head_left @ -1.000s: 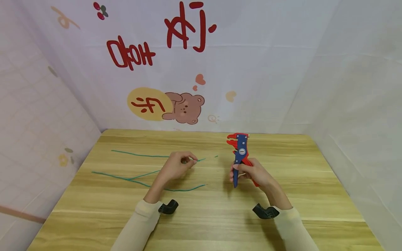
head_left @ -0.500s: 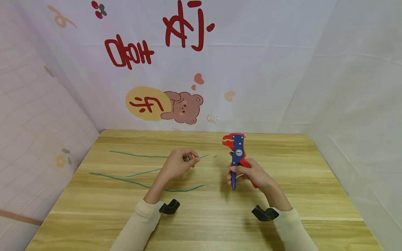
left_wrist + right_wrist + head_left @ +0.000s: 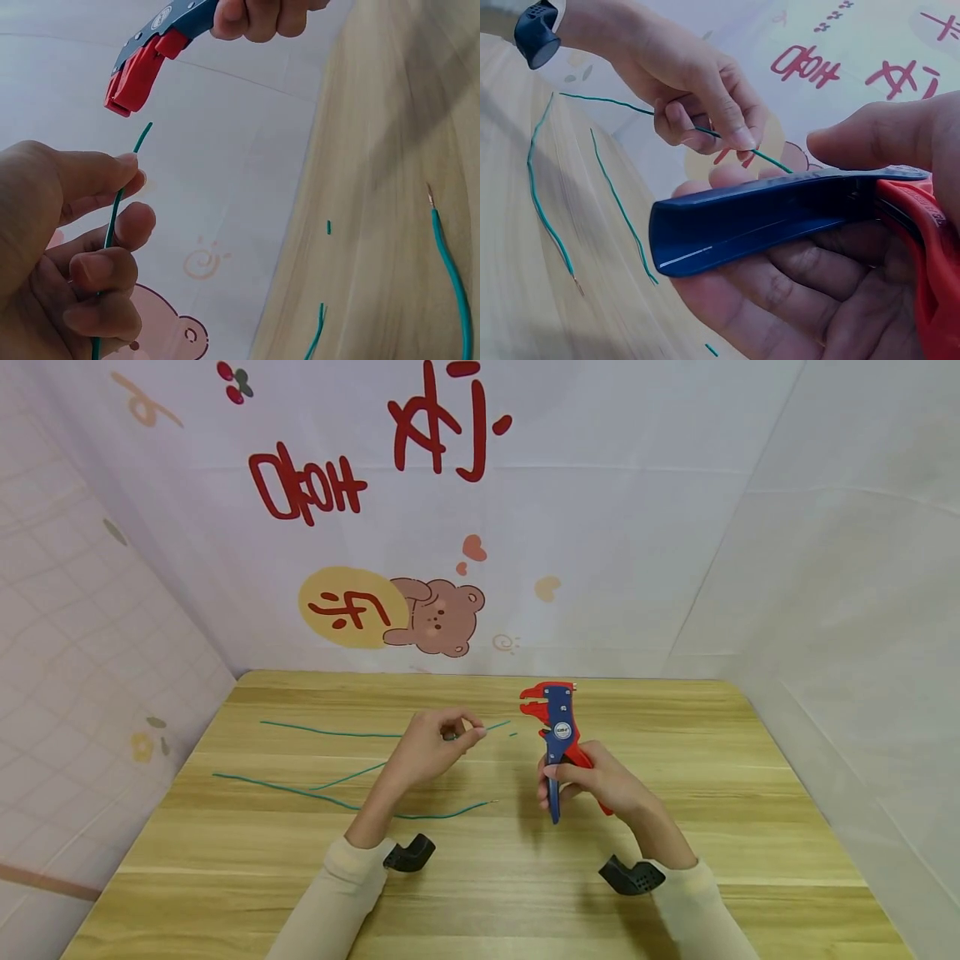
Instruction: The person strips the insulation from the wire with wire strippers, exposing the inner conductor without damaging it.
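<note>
Thumb and forefinger of the person's left hand (image 3: pixel 433 747) pinch a green wire (image 3: pixel 114 217) near its tip, with no visible gap in the pinch and a short length standing out past it; the rest of the strand runs down across the curled fingers. The right hand (image 3: pixel 596 777) grips a blue-and-red wire stripper (image 3: pixel 558 727) by its handles, which stand spread, and its mouth gapes toward the left hand. The wire tip sits near that mouth but apart from it. To feed the tip in well, the pinch would best stay this firm and the tip be kept straight and square to the mouth, since thin wire seems likely to bend if pushed from too far back; the handles should stay spread until it is seated, fingertips clear of the biting edges. Just below the tip's line lies a short green offcut (image 3: pixel 513 735) on the table (image 3: pixel 712 793). A second wire (image 3: pixel 330 732) passes behind the left hand, and a third wire (image 3: pixel 442 817), ending in bare copper, runs beneath that forearm, so a low sweep leftward could snag them. The table's far edge and the printed backdrop (image 3: pixel 615 510) stand beyond the tool; the roomier side for withdrawing it looks to be rightward and toward the person.
</note>
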### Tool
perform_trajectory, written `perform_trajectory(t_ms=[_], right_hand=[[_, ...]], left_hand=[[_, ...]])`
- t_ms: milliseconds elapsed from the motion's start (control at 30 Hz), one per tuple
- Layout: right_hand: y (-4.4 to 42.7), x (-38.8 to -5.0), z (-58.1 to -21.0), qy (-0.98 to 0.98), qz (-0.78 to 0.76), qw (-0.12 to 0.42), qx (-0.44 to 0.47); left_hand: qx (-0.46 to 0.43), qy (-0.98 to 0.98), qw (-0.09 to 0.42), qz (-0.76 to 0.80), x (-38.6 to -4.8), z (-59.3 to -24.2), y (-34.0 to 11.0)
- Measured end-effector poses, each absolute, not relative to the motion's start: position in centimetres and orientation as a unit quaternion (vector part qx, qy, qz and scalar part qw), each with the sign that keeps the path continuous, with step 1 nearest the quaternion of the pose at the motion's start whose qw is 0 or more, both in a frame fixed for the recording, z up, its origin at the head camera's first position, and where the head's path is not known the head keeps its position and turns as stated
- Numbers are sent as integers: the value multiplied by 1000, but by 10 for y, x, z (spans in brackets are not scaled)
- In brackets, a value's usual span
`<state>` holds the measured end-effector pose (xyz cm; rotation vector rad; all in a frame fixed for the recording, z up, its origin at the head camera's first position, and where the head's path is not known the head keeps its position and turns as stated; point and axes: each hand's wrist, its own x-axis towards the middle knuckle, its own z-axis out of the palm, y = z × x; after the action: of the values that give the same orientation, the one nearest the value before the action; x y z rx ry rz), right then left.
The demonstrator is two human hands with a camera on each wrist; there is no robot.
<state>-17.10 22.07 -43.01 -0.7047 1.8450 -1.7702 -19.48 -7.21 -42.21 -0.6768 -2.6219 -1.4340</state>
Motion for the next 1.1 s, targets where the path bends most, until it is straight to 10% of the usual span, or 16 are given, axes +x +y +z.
perform_trajectory(t_ms=[1100], right_hand=[[208,-162,-415,648,-640,261,-319]], left_hand=[[-243,-851,69,-460,-180,-368,-82]])
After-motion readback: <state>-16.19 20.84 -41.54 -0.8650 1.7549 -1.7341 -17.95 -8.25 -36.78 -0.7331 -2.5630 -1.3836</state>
